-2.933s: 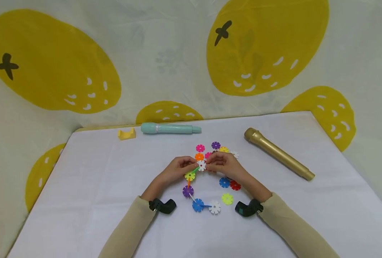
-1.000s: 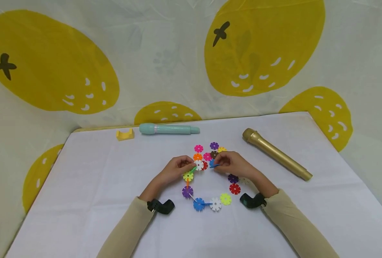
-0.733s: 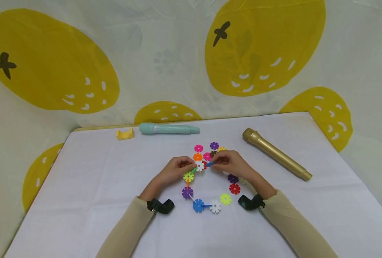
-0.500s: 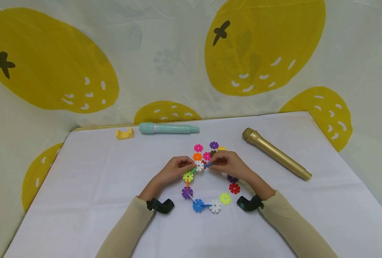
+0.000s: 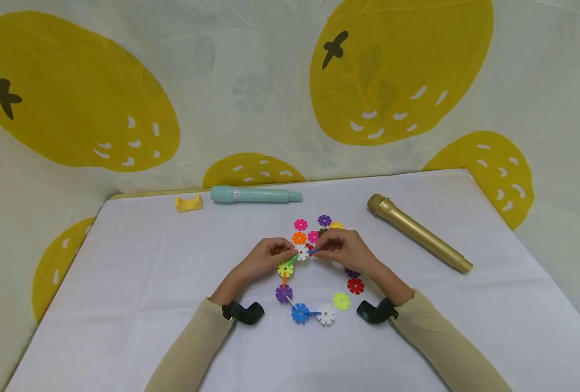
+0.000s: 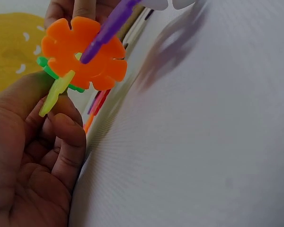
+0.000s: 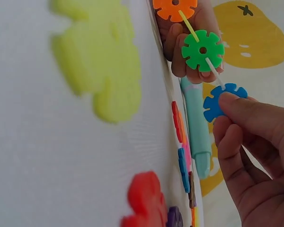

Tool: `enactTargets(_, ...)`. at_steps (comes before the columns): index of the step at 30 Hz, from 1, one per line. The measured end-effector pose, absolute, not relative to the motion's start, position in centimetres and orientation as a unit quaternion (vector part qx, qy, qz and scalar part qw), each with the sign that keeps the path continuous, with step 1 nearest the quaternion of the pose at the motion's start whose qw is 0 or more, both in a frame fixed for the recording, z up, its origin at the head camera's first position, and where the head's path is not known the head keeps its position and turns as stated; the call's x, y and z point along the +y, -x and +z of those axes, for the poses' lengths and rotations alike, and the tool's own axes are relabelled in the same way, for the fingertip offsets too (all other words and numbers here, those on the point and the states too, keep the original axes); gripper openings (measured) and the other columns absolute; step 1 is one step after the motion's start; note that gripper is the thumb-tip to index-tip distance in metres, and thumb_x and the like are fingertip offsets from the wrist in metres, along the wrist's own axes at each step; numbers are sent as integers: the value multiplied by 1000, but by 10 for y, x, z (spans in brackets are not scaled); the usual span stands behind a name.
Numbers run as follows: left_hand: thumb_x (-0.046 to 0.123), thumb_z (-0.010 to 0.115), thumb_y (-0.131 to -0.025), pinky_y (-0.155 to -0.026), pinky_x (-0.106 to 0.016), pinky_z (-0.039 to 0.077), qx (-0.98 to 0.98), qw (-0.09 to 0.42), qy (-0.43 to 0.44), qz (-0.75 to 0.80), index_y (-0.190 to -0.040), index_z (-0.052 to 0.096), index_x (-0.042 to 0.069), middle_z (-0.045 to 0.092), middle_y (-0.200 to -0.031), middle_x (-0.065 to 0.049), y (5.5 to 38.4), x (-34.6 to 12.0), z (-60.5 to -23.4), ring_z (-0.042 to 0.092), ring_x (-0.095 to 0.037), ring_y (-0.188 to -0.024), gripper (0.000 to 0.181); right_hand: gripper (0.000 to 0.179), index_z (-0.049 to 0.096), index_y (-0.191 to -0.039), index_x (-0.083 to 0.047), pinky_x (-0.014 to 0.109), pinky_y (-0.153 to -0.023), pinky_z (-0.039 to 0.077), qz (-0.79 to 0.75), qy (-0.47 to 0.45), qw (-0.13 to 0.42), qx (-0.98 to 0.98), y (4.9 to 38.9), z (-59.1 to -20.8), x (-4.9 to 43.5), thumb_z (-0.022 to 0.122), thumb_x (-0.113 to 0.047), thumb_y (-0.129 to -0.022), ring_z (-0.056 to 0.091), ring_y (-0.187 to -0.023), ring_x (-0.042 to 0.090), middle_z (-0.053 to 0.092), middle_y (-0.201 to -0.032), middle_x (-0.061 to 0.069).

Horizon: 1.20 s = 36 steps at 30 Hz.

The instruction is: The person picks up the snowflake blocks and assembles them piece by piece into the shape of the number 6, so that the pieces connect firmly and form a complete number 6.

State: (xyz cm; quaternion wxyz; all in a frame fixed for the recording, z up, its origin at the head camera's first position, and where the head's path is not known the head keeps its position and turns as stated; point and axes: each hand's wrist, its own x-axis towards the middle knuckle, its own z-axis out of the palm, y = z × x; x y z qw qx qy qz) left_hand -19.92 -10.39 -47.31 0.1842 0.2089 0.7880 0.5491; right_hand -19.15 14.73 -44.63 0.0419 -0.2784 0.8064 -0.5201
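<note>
In the head view my left hand (image 5: 270, 257) pinches a chain of notched plastic discs at its upper end, by the green disc (image 5: 293, 260) and white disc (image 5: 301, 252). The chain curves down through a yellow disc (image 5: 285, 269), an orange one and a purple disc (image 5: 284, 294), then a blue disc (image 5: 300, 313) and a white end disc (image 5: 326, 314). My right hand (image 5: 346, 251) pinches another blue disc (image 7: 212, 105) between thumb and finger, edge-on at the upper white disc. In the right wrist view the white disc appears as a thin link between green and blue.
Loose discs lie about the hands: pink (image 5: 300, 224), orange (image 5: 299, 238), purple (image 5: 324, 220), red (image 5: 355, 286), yellow-green (image 5: 341, 301) and others. At the back lie a mint microphone (image 5: 255, 194) and a yellow holder (image 5: 189, 203). A gold microphone (image 5: 419, 233) lies at right.
My right hand has picked up the blue disc from beside the red one and moved it left to the white disc. My left hand has kept its hold on the chain.
</note>
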Motion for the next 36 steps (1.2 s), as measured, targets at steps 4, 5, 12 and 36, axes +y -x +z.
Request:
enactTargets(4, 17, 63, -96, -67, -21, 47, 786, 184, -217, 549, -101, 68, 1, 63, -83, -2, 199, -104, -474, 53, -14, -72, 17, 9, 75, -85, -7, 22, -69, 53, -520, 289, 28, 804, 192, -448, 146, 79, -3, -79, 60, -77, 12, 70, -84, 3)
enactTargets(5, 17, 64, -96, -67, -21, 47, 786, 183, -217, 549, -100, 68, 1, 63, -83, -2, 199, -104, -474, 53, -14, -71, 17, 9, 75, -85, -7, 21, -69, 53, -520, 293, 25, 802, 192, -449, 146, 79, -3, -79, 60, -78, 12, 70, -84, 3)
enactTargets(12, 17, 65, -95, -69, -21, 47, 787, 180, -219, 548, -99, 68, 1, 64, -84, -4, 198, -103, -475, 54, -13, -73, 17, 10, 75, -82, -6, 19, -68, 51, -523, 311, -13, 793, 191, -455, 144, 80, 1, -76, 60, -77, 15, 70, -83, 5)
enactTargets(36, 16, 64, -95, -70, -21, 50, 782, 215, -235, 536, -110, 67, 1, 66, -90, -4, 199, -100, -473, 58, -14, -76, 21, 9, 73, -89, -6, 22, -72, 52, -499, 306, 78, 807, 192, -444, 146, 78, -4, -81, 58, -79, 15, 66, -86, 4)
